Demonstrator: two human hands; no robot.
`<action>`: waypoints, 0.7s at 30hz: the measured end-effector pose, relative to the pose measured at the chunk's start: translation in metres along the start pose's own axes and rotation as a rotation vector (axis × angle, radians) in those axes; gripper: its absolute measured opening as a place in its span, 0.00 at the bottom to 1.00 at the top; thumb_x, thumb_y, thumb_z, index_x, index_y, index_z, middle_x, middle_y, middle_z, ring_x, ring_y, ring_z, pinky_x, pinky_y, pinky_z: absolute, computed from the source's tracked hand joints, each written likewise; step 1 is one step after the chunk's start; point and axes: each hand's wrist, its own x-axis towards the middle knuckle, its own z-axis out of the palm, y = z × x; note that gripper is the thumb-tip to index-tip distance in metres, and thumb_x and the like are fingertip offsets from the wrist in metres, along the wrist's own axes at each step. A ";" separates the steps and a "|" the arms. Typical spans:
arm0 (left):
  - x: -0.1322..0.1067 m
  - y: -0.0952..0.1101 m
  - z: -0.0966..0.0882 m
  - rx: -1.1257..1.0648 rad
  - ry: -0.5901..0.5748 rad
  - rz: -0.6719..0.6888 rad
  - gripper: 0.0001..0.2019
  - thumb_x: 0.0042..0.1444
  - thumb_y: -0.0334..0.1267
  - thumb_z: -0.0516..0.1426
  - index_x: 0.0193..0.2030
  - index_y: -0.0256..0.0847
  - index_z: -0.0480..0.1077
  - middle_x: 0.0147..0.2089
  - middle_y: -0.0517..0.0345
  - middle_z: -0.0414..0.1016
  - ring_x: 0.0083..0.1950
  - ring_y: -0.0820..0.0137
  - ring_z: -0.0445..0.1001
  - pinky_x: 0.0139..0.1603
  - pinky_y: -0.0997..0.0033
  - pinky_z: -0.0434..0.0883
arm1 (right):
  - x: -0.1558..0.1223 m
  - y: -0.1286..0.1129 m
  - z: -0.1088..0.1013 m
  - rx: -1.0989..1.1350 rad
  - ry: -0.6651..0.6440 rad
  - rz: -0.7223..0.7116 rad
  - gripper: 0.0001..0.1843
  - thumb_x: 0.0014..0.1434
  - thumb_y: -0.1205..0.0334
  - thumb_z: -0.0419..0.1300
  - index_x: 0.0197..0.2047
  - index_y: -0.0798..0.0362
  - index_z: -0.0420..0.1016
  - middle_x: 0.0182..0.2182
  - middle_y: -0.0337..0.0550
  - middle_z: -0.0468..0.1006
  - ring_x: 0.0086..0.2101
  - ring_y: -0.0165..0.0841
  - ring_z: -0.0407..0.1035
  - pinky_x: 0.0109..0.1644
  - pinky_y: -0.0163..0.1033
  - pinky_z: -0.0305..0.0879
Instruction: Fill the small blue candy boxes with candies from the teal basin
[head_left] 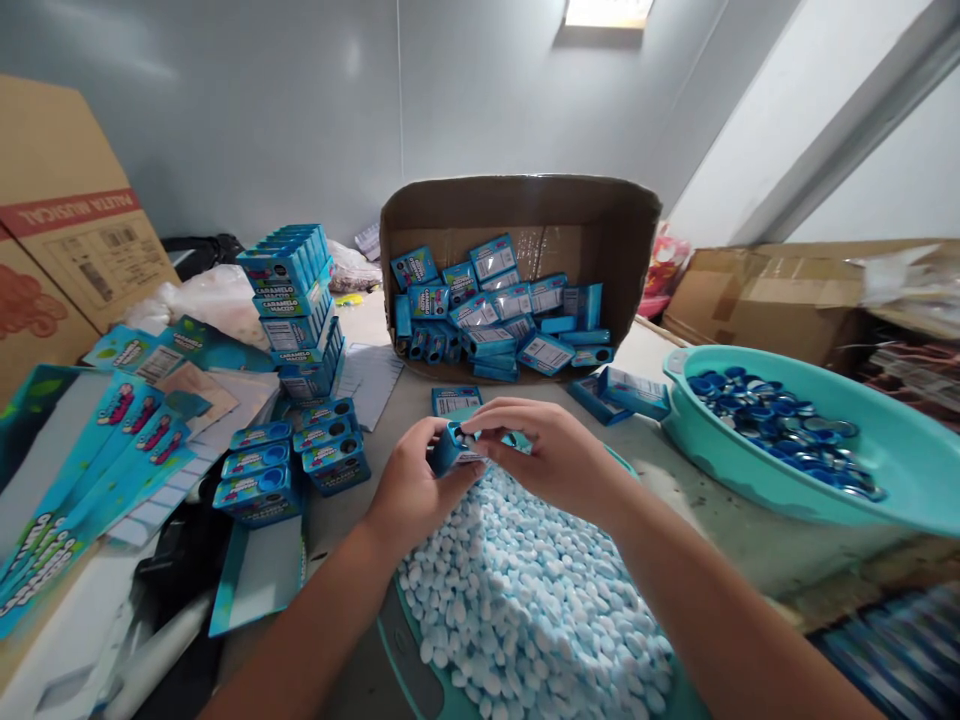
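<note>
My left hand is wrapped round a small blue candy box, tilted with its round opening up. Over that opening my right hand has its fingers pinched together at the box's mouth; small candies seem to be at the fingertips, partly hidden. Both hands hang above a heap of pale blue and white candies in a teal basin. Just beyond the hands another blue box lies on the table.
Behind stands a cardboard carton on its side, full of blue boxes. A teal bowl at right holds blue lids. Stacked boxes, grouped boxes and flat printed cardboard fill the left. Two boxes lie beside the bowl.
</note>
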 end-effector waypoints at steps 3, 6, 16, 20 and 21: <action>0.000 0.000 0.000 -0.007 -0.004 -0.001 0.16 0.55 0.43 0.66 0.47 0.40 0.73 0.42 0.57 0.77 0.43 0.65 0.75 0.43 0.71 0.68 | 0.000 0.002 0.003 -0.002 0.037 -0.025 0.09 0.64 0.67 0.59 0.43 0.54 0.81 0.40 0.47 0.83 0.40 0.34 0.77 0.42 0.35 0.72; 0.000 0.001 0.001 -0.029 -0.004 -0.014 0.16 0.54 0.43 0.66 0.47 0.40 0.73 0.43 0.56 0.77 0.44 0.63 0.75 0.43 0.70 0.69 | 0.000 0.009 -0.002 -0.053 0.116 -0.009 0.10 0.64 0.66 0.58 0.44 0.54 0.81 0.42 0.49 0.82 0.39 0.34 0.76 0.42 0.36 0.72; 0.001 0.000 0.004 -0.008 0.018 -0.037 0.16 0.53 0.39 0.68 0.46 0.39 0.73 0.44 0.55 0.77 0.44 0.64 0.75 0.44 0.71 0.69 | -0.003 0.025 -0.014 -0.340 0.044 0.100 0.09 0.60 0.69 0.58 0.32 0.53 0.81 0.31 0.44 0.79 0.32 0.32 0.72 0.36 0.36 0.68; 0.001 -0.002 0.005 -0.006 0.020 -0.029 0.16 0.53 0.38 0.68 0.47 0.39 0.73 0.44 0.56 0.77 0.44 0.64 0.76 0.44 0.71 0.69 | 0.000 0.018 -0.010 -0.354 0.046 0.082 0.11 0.59 0.72 0.58 0.32 0.53 0.81 0.31 0.43 0.79 0.31 0.32 0.72 0.36 0.35 0.67; 0.002 -0.002 0.005 -0.005 0.019 -0.030 0.16 0.53 0.37 0.68 0.47 0.39 0.73 0.44 0.57 0.77 0.44 0.65 0.75 0.44 0.71 0.69 | 0.000 0.017 -0.008 -0.343 0.050 0.076 0.11 0.59 0.72 0.57 0.32 0.53 0.81 0.31 0.43 0.80 0.31 0.32 0.72 0.36 0.35 0.67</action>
